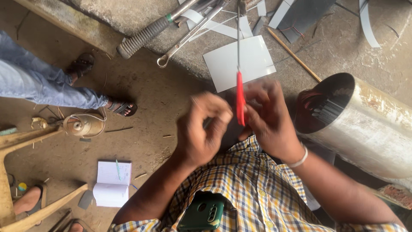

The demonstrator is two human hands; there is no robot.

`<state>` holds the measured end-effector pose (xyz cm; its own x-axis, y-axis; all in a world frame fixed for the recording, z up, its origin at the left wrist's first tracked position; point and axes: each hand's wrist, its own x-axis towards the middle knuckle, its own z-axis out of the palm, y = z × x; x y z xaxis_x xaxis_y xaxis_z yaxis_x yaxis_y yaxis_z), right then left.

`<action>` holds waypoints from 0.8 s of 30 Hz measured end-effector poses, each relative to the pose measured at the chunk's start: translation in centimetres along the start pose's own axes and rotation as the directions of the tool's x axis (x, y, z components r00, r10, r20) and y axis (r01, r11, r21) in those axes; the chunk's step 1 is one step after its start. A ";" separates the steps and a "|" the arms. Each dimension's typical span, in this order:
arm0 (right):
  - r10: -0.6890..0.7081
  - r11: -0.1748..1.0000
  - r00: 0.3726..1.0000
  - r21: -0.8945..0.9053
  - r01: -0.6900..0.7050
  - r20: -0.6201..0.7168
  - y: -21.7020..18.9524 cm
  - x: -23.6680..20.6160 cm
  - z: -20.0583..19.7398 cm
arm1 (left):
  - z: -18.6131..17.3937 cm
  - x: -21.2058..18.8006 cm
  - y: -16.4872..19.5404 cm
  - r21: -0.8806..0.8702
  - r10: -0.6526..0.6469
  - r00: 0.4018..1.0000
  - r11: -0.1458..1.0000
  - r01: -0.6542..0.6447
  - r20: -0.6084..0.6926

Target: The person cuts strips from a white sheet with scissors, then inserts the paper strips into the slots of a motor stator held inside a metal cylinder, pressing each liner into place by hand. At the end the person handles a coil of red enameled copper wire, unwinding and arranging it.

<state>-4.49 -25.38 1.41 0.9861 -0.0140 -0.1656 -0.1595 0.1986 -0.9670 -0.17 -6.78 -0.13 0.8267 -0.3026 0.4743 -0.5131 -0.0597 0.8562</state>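
Nearest the camera, below both hands, is a checked yellow-and-blue shirt (253, 189) with a green phone (201, 213) poking from its chest pocket. Just above it the two hands meet. The left hand (201, 129) is curled into a loose fist, thumb and fingers pinched together – on what, I cannot tell, the view being blurred there. The right hand (268, 118), wearing a pale wristband (299, 160), has its fingers closed around the red handle of a screwdriver (240, 92), whose thin shaft points away from the body.

Right of the right hand lies a large metal cylinder (365, 129), its open end showing reddish windings inside (a motor body, by the look). Beyond the hands, under the screwdriver's shaft, sits a white sheet (253, 60) on the concrete slab (343, 47). Further out lie a spanner (189, 36), a grey ribbed-handled tool (146, 35) and a thin wooden stick (294, 54).

Well left of the left hand – on the dirt floor – are an open notebook (110, 184), a spool of wire (83, 124), and another person's sandalled foot (122, 106).
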 end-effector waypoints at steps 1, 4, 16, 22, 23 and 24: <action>0.000 0.999 1.000 0.044 0.001 -0.012 0.7 -0.8 -0.2 | -0.1 0.4 -0.6 -0.043 -0.044 0.999 0.998 0.044 -0.008; -0.081 0.973 0.994 0.221 0.064 0.071 3.0 -3.2 -1.5 | 0.4 2.8 -3.7 0.074 -0.284 0.945 0.951 0.299 -0.163; 0.406 0.877 0.827 0.090 -0.473 0.390 5.4 -9.4 -8.5 | 0.7 1.5 -5.7 -0.223 -0.503 0.853 0.855 0.468 -0.138; 0.400 0.877 0.851 0.127 -0.463 0.340 6.4 -7.6 -6.8 | 0.8 2.5 -4.1 -0.263 -0.487 0.872 0.847 0.462 -0.039; 0.393 0.880 0.859 0.135 -0.455 0.329 6.6 -7.1 -6.2 | 0.7 2.7 -3.9 -0.189 -0.441 0.895 0.887 0.423 -0.068; 0.387 0.883 0.865 0.143 -0.448 0.319 6.8 -6.7 -5.8 | 0.5 2.8 -3.7 -0.112 -0.392 0.915 0.917 0.382 -0.094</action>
<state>-12.41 -29.62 -5.16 0.8061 0.3775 -0.4557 -0.5756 0.3213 -0.7519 3.90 -7.89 -2.09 0.9794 -0.1642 0.1173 -0.1293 -0.0642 0.9895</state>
